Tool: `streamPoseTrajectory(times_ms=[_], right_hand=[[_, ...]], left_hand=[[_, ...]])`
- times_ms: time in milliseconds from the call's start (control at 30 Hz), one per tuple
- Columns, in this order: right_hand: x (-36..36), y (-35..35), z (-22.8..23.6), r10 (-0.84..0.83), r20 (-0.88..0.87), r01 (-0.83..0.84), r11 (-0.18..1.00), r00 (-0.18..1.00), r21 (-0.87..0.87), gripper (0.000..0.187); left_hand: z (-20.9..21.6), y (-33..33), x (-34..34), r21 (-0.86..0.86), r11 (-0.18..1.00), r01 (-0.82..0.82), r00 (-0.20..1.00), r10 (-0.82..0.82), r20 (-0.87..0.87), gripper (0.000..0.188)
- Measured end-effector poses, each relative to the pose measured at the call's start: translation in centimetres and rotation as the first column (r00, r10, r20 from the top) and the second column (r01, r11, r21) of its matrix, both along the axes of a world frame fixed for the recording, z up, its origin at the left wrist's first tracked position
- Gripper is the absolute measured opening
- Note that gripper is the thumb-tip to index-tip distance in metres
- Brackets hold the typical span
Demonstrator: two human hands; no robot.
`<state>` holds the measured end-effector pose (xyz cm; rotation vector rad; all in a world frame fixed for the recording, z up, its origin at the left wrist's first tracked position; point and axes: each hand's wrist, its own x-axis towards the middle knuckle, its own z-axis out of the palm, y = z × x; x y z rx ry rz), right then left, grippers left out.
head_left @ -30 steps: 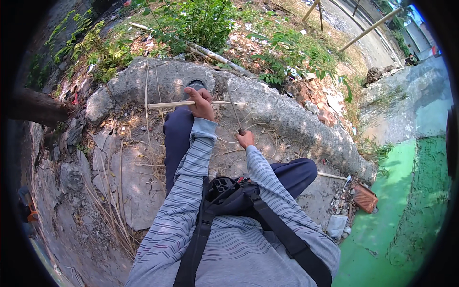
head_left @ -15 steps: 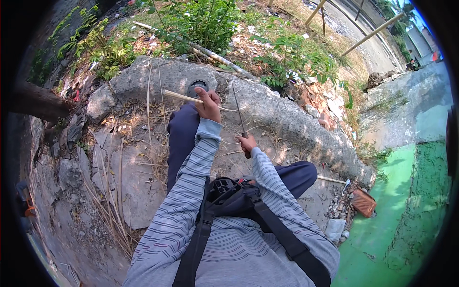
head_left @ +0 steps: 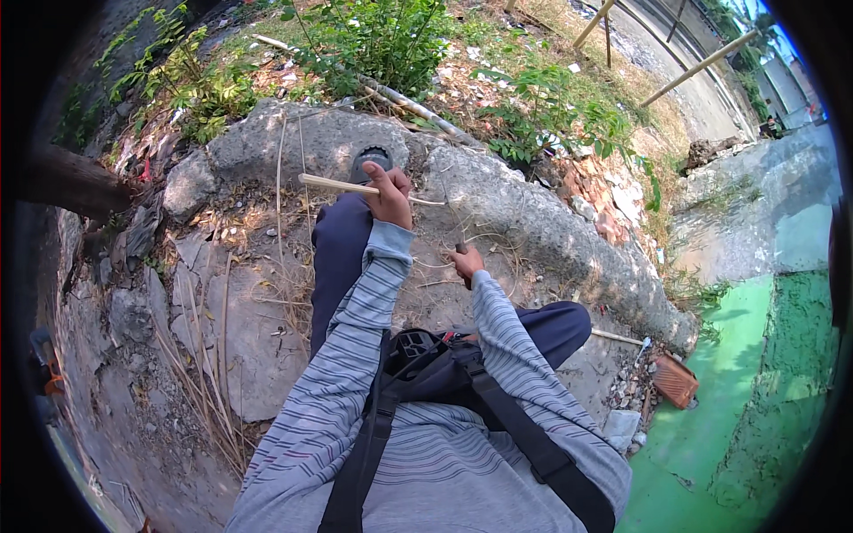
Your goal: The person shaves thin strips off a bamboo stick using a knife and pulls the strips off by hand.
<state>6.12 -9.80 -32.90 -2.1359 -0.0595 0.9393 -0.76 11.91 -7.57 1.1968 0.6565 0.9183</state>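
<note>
My left hand is closed around a pale split bamboo strip, thumb up, above my left knee and shoe. The strip's thicker end sticks out to the left; a thin end shows right of the fist. Lower and to the right, my right hand grips a knife by its dark handle. Its blade is seen nearly edge-on as a faint thin line reaching up toward the strip's thin end. Whether blade and strip touch, I cannot tell. Thin pale shavings lie on the ground beside the right hand.
A rough concrete ledge curves across in front of me. Long thin bamboo strips lie on the cracked ground at left. A terracotta-coloured block sits by the green-painted surface at right. Leafy plants grow beyond the ledge.
The knife has turned in my right hand: its blade, broad and dark before, now shows only as a thin line. My left hand keeps the bamboo strip almost in place.
</note>
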Motion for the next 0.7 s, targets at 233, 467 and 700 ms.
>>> streamPoseTrajectory(times_ms=[233, 467, 700], right_hand=[[1.8, 1.4, 1.3, -0.010, -0.005, 0.010, 0.997, 1.000, 0.073, 0.023], [-1.7, -1.2, -0.9, 0.017, -0.091, -0.004, 0.989, 0.996, 0.147, 0.022], [-0.9, -3.2, -3.5, -0.185, -0.196, 0.206, 0.974, 0.963, 0.091, 0.017]], left_hand=[[0.6, 0.2, 0.0, 0.002, 1.000, 0.027, 0.999, -0.027, 0.026, 0.082], [0.4, 0.5, 0.3, 0.038, 0.999, 0.007, 1.000, -0.008, 0.017, 0.087], [-0.4, 0.4, 0.1, 0.003, 0.999, 0.044, 0.997, -0.044, 0.060, 0.087]])
